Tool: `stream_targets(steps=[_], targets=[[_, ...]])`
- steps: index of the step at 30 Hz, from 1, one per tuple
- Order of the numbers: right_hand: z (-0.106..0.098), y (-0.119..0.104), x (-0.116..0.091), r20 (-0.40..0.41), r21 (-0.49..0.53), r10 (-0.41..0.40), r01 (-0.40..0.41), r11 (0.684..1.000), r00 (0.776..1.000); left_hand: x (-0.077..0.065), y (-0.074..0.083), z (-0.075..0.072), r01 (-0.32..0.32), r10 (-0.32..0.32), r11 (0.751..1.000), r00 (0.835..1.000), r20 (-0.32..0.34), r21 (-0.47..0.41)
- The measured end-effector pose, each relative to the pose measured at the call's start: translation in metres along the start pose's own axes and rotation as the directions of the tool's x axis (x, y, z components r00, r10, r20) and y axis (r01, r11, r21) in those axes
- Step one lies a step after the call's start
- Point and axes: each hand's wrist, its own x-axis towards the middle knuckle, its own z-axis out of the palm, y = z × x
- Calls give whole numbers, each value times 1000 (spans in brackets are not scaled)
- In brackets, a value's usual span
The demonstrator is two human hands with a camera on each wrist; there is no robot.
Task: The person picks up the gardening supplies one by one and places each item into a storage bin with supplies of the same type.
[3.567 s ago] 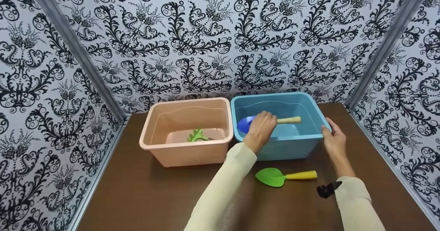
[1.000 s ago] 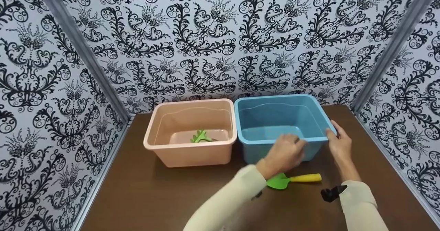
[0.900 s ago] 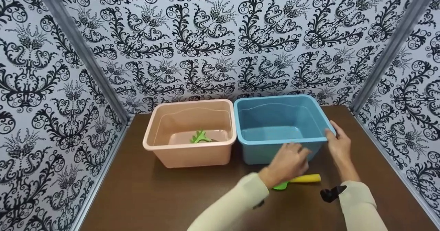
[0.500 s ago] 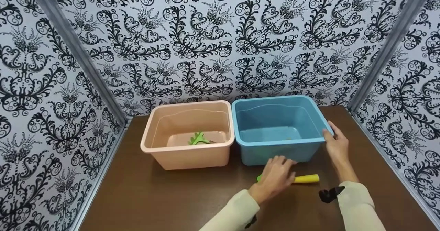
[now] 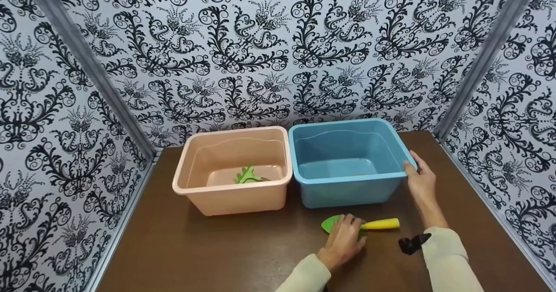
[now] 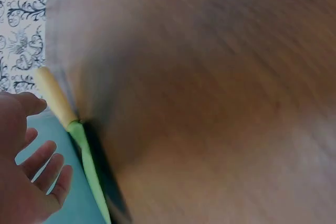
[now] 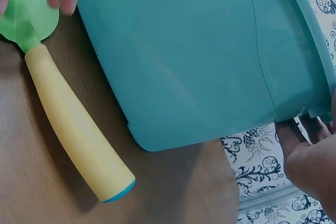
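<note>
A green garden trowel with a yellow handle lies on the brown table in front of the blue tub. Over its blade is my left hand; in the left wrist view this hand's fingers are spread and loosely bent, beside the trowel. My right hand grips the tub's front right rim, thumb inside and fingers under the outer edge. In the right wrist view the trowel handle lies alongside the tub wall, and the left fingertips overlap the blade.
Left of the blue tub stands a peach tub, with a green hand rake inside. Patterned walls rise behind and at both sides of the table. A black strap device sits at the right cuff.
My left hand, which held a blue trowel inside the blue tub at first, has come out without it and down over the green trowel's blade. The right hand keeps its grip on the rim.
</note>
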Motion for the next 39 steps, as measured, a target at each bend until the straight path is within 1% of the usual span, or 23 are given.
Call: stream_targets(steps=[3,7,10,14,17,23,25,31,35,39], targets=[[1,-1,-1,-3,-3,-5,5,1000,1000,1,4,7,3,-3,1000,1000,18,11],[3,-1,-1,-5,-17,-22,22,1000,1000,5,7,14,-24,24,1000,999,31,5],[4,-1,-1,-8,-15,-27,27,1000,1000,7,8,18,-51,51,998,999,13,27],[5,-1,0,3,-14,-27,27,1000,1000,11,8,21,-51,52,996,999,-17,71],[5,-1,1,15,-15,-25,26,1000,1000,15,8,21,-45,46,995,999,-12,84],[4,-1,1,17,-22,-13,13,1000,1000,20,10,20,-69,67,994,998,23,85],[3,0,1,15,-28,-13,13,1000,1000,20,10,21,-70,68,992,997,24,106],[0,-1,0,20,-35,-6,7,999,1000,18,10,24,-65,70,973,997,-14,220],[-1,-1,0,31,-33,-2,3,999,1000,16,8,24,-59,68,971,997,-30,233],[-1,0,1,21,-26,-11,11,1000,1000,14,5,21,-63,70,968,997,-20,242]])
